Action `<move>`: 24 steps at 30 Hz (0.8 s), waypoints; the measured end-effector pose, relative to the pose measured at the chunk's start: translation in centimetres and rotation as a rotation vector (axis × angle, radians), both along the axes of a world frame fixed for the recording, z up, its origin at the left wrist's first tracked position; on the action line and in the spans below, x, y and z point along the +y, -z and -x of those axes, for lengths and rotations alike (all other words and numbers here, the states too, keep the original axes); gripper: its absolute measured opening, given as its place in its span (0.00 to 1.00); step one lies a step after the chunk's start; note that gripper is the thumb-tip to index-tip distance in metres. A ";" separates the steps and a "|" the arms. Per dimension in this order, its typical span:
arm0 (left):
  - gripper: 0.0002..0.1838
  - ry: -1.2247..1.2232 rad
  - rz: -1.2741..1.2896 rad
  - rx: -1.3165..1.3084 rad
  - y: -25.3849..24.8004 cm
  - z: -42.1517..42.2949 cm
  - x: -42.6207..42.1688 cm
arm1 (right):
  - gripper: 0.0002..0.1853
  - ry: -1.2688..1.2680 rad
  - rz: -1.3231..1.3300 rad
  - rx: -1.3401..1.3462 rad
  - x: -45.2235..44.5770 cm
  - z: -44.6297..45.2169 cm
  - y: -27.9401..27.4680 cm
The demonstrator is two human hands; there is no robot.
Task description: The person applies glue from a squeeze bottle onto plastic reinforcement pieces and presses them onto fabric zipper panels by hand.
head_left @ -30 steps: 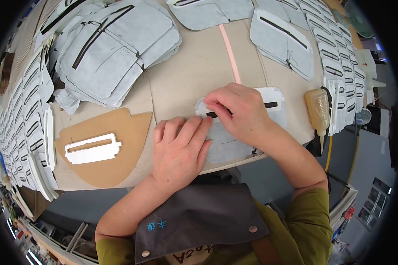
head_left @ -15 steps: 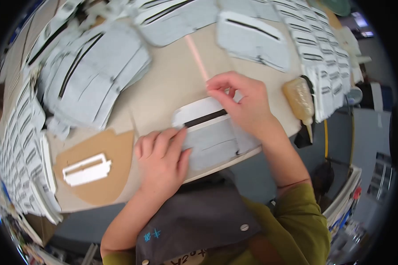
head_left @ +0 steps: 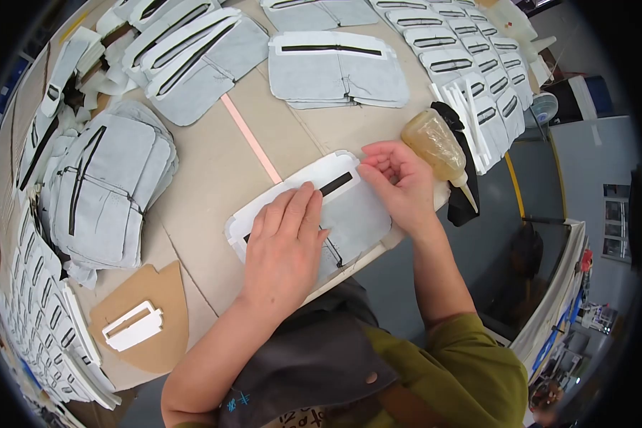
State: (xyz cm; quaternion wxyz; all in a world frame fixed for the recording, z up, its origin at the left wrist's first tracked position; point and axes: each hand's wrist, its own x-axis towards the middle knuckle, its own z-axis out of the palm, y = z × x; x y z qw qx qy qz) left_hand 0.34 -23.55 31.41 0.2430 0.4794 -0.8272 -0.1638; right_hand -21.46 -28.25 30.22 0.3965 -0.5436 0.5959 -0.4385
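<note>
A grey panel [head_left: 366, 214] with a white band along its far side and a black strip set into that band lies at the table's front edge. My left hand [head_left: 284, 239] rests flat on it, fingers stretched over the black strip and covering its middle. At the panel's far right corner is my right hand [head_left: 401, 182], its fingers curled and the thumb and index fingertips close together at the edge. Dark thread [head_left: 333, 253] trails on the panel near the left thumb. Just beyond the panel, a pink strip [head_left: 251, 138] lies on the table.
A squeeze bottle [head_left: 435, 146] with a pointed nozzle lies right of my right hand. Grey panels [head_left: 96, 214] are stacked at left, and more [head_left: 339, 71] lie at the back. A brown template [head_left: 171, 299] with a white frame [head_left: 133, 335] lies front left. Rows of panels [head_left: 453, 50] stand back right.
My left hand has moved right across the panel, onto the black strip. My right hand has shifted to the panel's far right corner. The view has also turned and shifted.
</note>
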 end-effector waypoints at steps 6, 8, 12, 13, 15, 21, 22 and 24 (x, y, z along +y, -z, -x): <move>0.29 -0.059 -0.006 -0.043 0.8 0.5 -0.1 | 0.08 0.003 0.026 0.117 -0.3 -0.5 0.2; 0.29 -0.071 -0.015 -0.045 0.8 0.5 -0.1 | 0.08 0.011 0.014 0.151 -0.4 -0.8 -0.3; 0.29 -0.083 -0.028 -0.057 0.8 0.6 -0.1 | 0.08 -0.001 0.004 0.241 -0.9 -0.9 -0.2; 0.30 -0.086 -0.025 -0.055 0.8 0.6 -0.1 | 0.08 0.001 0.003 0.241 -1.0 -0.9 -0.2; 0.30 -0.070 -0.013 -0.059 0.9 0.3 -0.2 | 0.08 -0.026 0.009 0.261 -1.2 -0.7 -0.5; 0.30 -0.052 -0.039 -0.003 0.8 0.1 -0.2 | 0.08 -0.053 -0.034 0.160 -1.3 -0.2 -0.6; 0.30 -0.046 -0.031 0.003 0.8 0.1 -0.2 | 0.08 -0.051 -0.034 0.162 -1.4 -0.1 -0.6; 0.30 -0.034 -0.041 -0.005 0.0 0.1 -0.6 | 0.08 -0.051 -0.066 0.110 -1.5 0.2 -0.8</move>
